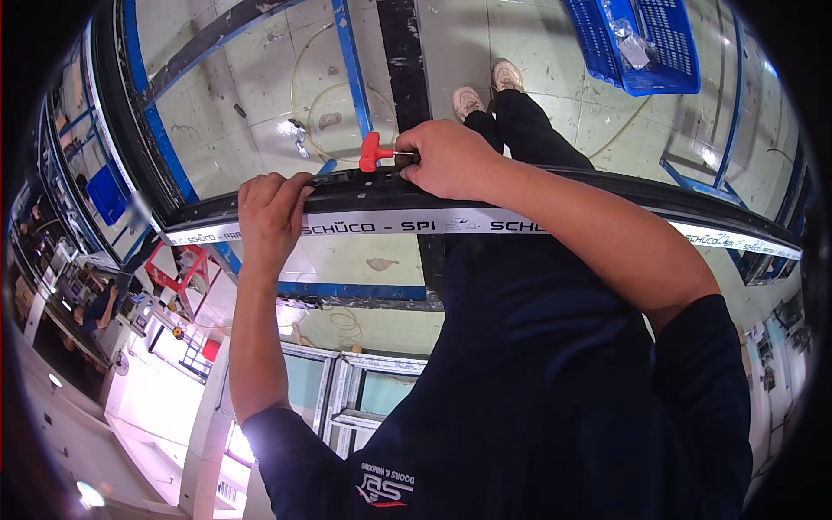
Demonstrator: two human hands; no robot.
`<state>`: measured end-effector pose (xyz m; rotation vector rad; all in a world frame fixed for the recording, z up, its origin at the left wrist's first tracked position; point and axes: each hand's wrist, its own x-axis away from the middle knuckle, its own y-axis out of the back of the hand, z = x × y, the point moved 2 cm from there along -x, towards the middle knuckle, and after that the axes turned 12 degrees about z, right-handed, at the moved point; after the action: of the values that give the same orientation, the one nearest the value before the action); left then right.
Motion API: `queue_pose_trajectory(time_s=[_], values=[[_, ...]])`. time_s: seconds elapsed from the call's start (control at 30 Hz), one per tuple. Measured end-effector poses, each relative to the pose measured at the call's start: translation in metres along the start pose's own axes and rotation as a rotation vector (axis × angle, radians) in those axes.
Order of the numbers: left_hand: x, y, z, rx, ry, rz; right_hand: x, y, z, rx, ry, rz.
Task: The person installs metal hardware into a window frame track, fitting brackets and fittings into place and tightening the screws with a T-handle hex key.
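- Pinched red-handled tool (373,152) by shaft in right hand (451,158), upper centre.
- Rested curled left hand (270,204) on black profile (347,198), centre-left; could not tell grip.
- Probably positioned tool; next needed steady hold.

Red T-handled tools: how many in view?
1. The red T-handled tool is at the right hand, by the far edge of the black profile, its handle pointing left. Others could be hidden behind the arms or torso.
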<state>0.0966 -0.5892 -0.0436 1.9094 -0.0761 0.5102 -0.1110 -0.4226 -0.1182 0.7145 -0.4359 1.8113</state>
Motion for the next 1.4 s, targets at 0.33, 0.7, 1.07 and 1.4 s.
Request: queue_pose_trajectory(time_s=[0.33,0.7,1.07,1.4], values=[[-0.013,0.070,-0.018,-0.018,0.151,-0.444,0.068,0.044,0.000,0.014,0.157,-0.387],[-0.124,0.077,-0.247,1.272,-0.177,-0.357,0.310,0.033,-0.098,-0.234,0.280,-0.919],[-0.216,-0.040,-0.646,1.599,-0.152,0.824,0.615,-0.167,-0.342,-0.810,0.013,-1.667],[-0.248,-0.147,-0.931,1.207,-0.061,1.261,0.798,-0.234,-0.545,-1.378,0.060,-1.956]])
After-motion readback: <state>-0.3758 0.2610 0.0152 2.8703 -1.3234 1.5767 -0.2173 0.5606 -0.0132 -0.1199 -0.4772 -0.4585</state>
